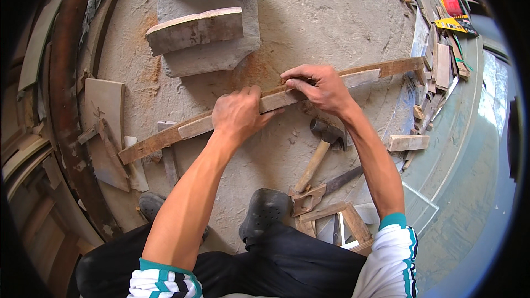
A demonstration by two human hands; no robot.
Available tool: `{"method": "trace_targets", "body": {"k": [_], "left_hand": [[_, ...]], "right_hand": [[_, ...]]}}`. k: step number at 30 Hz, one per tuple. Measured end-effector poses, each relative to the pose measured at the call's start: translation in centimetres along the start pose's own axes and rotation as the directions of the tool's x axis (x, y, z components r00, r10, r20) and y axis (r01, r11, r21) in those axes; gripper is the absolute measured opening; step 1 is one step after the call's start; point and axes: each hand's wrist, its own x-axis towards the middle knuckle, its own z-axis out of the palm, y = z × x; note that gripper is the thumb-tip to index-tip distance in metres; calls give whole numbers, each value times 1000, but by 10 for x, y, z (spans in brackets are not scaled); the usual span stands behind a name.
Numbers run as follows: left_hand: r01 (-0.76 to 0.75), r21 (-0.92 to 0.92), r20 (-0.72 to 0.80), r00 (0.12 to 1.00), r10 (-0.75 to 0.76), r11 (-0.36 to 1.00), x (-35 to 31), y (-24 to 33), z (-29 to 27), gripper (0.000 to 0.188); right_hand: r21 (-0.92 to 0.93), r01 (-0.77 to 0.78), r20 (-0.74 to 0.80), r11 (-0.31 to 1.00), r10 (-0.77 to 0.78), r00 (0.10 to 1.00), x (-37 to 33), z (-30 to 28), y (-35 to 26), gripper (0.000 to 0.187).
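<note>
A long, slightly curved wooden strip (160, 139) lies across the dusty concrete floor from lower left to upper right. A lighter, shorter strip (361, 79) rests on top of it. My left hand (238, 113) grips both strips near their middle, fingers wrapped over the top edge. My right hand (318, 87) presses down on the lighter strip a little further right, fingertips pinched at its upper edge.
A wooden-handled hammer (317, 154) lies just below my right forearm, beside a handsaw (326, 189). Grey stone blocks (207, 30) sit beyond the strips. Wood offcuts (407, 142) and scraps litter the right side; curved planks (105, 110) lie left. My dark shoes (265, 212) are below.
</note>
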Motion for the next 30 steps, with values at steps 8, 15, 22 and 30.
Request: {"method": "trace_targets", "body": {"k": [8, 15, 22, 30], "left_hand": [[-1, -3, 11, 1000, 1, 1000, -1, -1, -1, 62], [4, -10, 33, 999, -4, 1000, 1, 0, -2, 63], [13, 4, 44, 999, -13, 1000, 0, -2, 0, 63], [26, 3, 65, 998, -26, 1000, 0, -2, -1, 60]], "right_hand": [[-15, -111, 6, 994, 111, 994, 3, 6, -6, 14], [-96, 39, 4, 995, -39, 999, 4, 7, 4, 15], [-168, 145, -12, 975, -149, 989, 3, 10, 6, 14], [-219, 257, -36, 941, -271, 962, 4, 16, 16, 12]]}}
